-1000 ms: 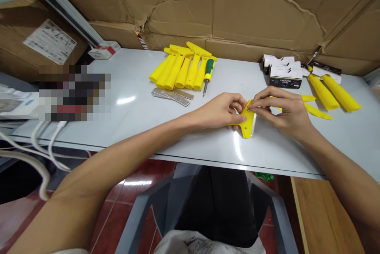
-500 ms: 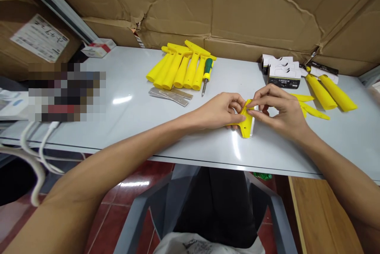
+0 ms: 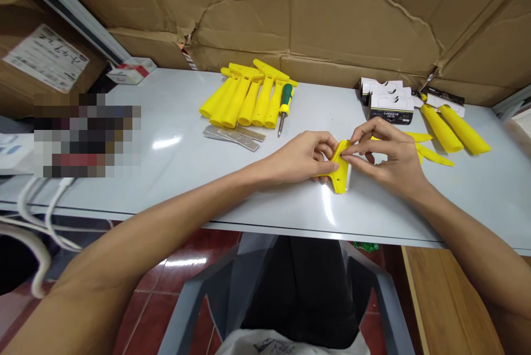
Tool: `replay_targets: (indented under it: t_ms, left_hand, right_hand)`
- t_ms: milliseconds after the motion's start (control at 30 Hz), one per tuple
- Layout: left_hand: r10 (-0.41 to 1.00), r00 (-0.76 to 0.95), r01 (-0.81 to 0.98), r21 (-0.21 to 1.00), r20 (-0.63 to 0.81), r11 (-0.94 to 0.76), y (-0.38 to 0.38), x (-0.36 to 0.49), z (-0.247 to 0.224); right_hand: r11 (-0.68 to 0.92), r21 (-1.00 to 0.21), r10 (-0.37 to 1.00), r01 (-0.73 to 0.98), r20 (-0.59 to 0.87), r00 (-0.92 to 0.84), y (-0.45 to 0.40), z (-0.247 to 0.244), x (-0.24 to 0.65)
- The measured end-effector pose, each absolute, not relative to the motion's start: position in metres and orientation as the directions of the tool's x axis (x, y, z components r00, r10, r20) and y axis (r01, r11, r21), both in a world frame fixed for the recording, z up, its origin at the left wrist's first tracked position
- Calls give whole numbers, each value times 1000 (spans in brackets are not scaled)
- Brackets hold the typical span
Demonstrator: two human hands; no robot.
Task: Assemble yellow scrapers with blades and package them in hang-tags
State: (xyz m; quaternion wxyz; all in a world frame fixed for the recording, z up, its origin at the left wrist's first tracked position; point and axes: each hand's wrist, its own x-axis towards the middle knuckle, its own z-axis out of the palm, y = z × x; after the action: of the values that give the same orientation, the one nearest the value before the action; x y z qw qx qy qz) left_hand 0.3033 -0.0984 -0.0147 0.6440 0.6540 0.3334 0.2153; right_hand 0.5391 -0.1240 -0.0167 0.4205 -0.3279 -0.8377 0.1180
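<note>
My left hand (image 3: 313,157) is closed around the handle end of a yellow plastic scraper (image 3: 341,175), whose wide head points toward my right hand. A thin metal blade edge (image 3: 347,177) shows along the head's right side, and one screw hole is visible in its near half. My right hand (image 3: 388,156) pinches thumb and fingertips together at the far hole of the head. A tiny dark screw (image 3: 342,154) seems to sit at those fingertips, mostly hidden. Beyond my left hand lie flat metal blades (image 3: 238,136) and a green-and-yellow screwdriver (image 3: 285,103).
Several yellow scrapers (image 3: 249,95) lie in a row at the back. Black-and-white boxes (image 3: 390,103), yellow handles (image 3: 464,128) and flat yellow pieces (image 3: 433,154) are on the right. Cardboard (image 3: 323,29) stands along the back; white cables (image 3: 53,205) hang at the left.
The whole view has shifted slightly. My right fingertips have moved closer onto the scraper head's far hole; my left hand keeps its hold.
</note>
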Motion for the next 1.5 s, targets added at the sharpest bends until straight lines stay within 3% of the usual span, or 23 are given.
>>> replay_targets:
  t_ms: [333,567,733,867,1067,1367,1500]
  left_hand:
    - [715,685,148,987,-142,55,-100,302,-16]
    - [725,681,120,992,-101,25,-100,302,-14]
    - [730,676,115,993,-103,34,-102,303,-11]
    - [740,663,142,990,-114,26,-104,305,-10]
    - [755,648,175,984,-100,-20,-106,305,-13]
    - [710,704,269,934,-25,-234,-116,305,-10]
    - [680,733,291,892,25,-346,-112,302,-6]
  right_hand:
    - [699,-545,713,463,578,-397,-126,-15,538]
    - [491,-818,869,299,438,-228,-125,-14,547]
    - [321,-917,922,238,245,-299,-121,-16,547]
    - [239,-945,931,225,157,-329,-122,-18,541]
    - [226,-947,935,229,145,-324,-120,-25,540]
    - [356,-880,923,314,280,-264,-129,-26,539]
    - [344,-908,914,241,264,-309,-130,-22,540]
